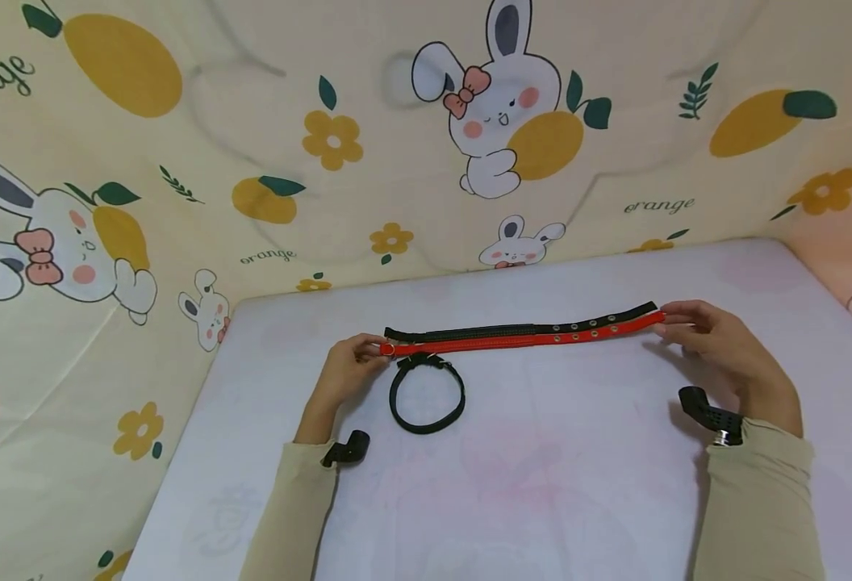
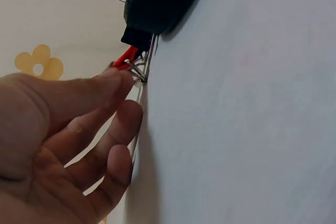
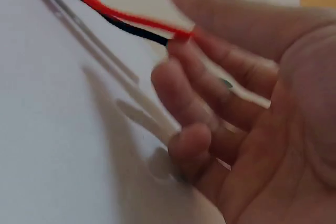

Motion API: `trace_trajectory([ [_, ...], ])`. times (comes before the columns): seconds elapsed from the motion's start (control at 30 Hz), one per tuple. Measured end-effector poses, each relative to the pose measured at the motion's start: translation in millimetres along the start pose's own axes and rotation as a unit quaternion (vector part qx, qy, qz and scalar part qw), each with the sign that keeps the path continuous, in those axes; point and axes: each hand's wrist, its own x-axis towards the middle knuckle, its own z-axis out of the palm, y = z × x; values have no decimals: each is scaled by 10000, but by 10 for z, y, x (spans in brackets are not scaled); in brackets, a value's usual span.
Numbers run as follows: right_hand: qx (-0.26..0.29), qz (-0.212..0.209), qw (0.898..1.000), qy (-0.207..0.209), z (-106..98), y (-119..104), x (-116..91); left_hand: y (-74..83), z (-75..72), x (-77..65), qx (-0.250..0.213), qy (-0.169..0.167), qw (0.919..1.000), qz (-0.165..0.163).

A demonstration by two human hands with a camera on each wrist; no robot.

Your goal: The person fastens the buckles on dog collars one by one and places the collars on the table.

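Observation:
A red collar [image 1: 506,344] lies stretched out left to right, its row of metal eyelets towards the right. Just behind and alongside it runs a straight black collar [image 1: 480,332], also with eyelets. My left hand [image 1: 346,371] pinches the red collar's left end between thumb and finger, beside a metal ring [image 2: 137,69]. At the other end my right hand [image 1: 741,355] has its fingertips touching the red tip, with the thumb lifted away in the right wrist view. In front of the left end lies a black collar buckled into a loop [image 1: 426,430].
A white table [image 1: 542,516] spreads under the collars and both forearms. Behind it hangs a cream cloth [image 1: 397,194] printed with rabbits and oranges. Each wrist carries a black camera, the left one [image 1: 349,448] low over the table.

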Motion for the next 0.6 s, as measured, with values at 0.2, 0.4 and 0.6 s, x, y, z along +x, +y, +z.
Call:
trace_trajectory([
  [0.2,1660,-854,9821,-267,116,-18,61,0,-15,-14,-188,118,9995,-241],
  [0.4,1345,-760,9869,-468,242,-86,140,-42,-22,-21,-202,84,9993,-290],
  [0.6,-106,-612,9968,-508,348,-162,164,-30,-41,-8,-184,106,9995,-214],
])
